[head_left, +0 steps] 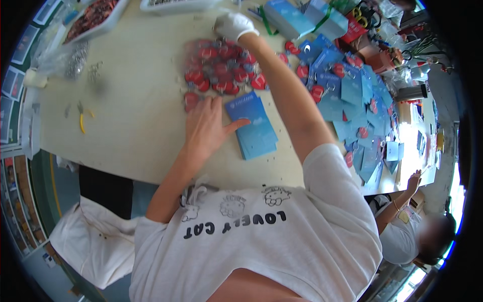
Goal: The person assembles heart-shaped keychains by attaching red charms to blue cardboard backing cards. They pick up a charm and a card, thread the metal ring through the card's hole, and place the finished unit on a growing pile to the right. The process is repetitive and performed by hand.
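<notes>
A pile of red keychains [221,65] with metal rings lies on the table, partly blurred. My left hand [205,126], bare, rests at its near edge with the fingers stretched out and the thumb spread. The fingertips are by the nearest red pieces. The thumb lies over a small stack of blue cards [256,136] to the right of the hand. My right hand [234,26], in a white glove, is stretched to the far side of the pile; its fingers are too indistinct to tell how they are held.
Blue cards with red keychains [352,85] spread over the right side. Blue boxes [289,20] stand at the back. Yellow-handled pliers [82,118] lie at left, near a plastic bag of metal parts [75,60]. A white tray [111,22] is far left. Another person [402,231] sits at right.
</notes>
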Demonstrator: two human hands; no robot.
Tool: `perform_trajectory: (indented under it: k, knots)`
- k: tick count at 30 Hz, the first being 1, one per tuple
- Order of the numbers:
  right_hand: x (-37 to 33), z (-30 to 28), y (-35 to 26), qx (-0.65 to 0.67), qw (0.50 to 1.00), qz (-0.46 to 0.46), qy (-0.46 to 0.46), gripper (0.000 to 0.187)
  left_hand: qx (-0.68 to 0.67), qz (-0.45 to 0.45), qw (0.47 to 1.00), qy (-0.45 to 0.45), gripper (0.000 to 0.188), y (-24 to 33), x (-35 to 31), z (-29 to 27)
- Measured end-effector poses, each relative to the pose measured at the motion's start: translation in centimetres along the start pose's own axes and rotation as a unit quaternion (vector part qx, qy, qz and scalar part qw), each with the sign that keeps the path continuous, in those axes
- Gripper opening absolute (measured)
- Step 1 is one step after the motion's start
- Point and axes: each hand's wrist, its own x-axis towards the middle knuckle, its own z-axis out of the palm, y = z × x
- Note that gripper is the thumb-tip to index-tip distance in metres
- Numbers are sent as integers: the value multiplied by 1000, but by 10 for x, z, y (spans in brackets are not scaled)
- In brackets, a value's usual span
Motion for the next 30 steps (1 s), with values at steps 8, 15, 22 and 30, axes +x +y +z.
perform_trajectory:
  k: [8, 15, 22, 30]
  knots:
    - [-69, -103, 31, 232, 973, 6, 6, 21, -87, -15, 991, 100, 51, 2, 2, 38]
    - [-158, -177, -4, 373, 923, 89, -8, 18, -615, -107, 775, 100, 21, 8, 11, 23]
    - [-212, -183, -45, 573, 809, 124, -37, 17, -666, -83, 718, 183, 16, 32, 42, -4]
    - [-209, -149, -62, 406, 886, 60, 215, 16, -731, -74, 662, 147, 14, 58, 47, -15]
